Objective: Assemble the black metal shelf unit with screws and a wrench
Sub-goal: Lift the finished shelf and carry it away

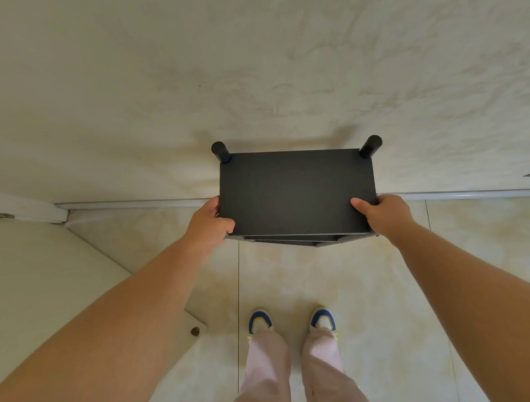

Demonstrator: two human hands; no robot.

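Note:
The black shelf unit (297, 193) stands upright in front of me against a pale wall, seen from above. Its flat top board fills the middle of the view, and two round black posts (221, 152) (371, 146) stick up at its far corners. Lower shelves show as thin edges under the near side. My left hand (211, 223) grips the near left corner of the top board, thumb over the front edge. My right hand (381, 212) grips the near right corner with the thumb on top. No screws or wrench are in view.
The pale marbled wall (252, 79) rises right behind the shelf, with a white baseboard (136, 204) along the tiled floor (337, 282). A white door (42, 271) stands open at the left, a small brown stopper (195, 331) by it. My feet in blue-and-white shoes (260, 321) stand close below.

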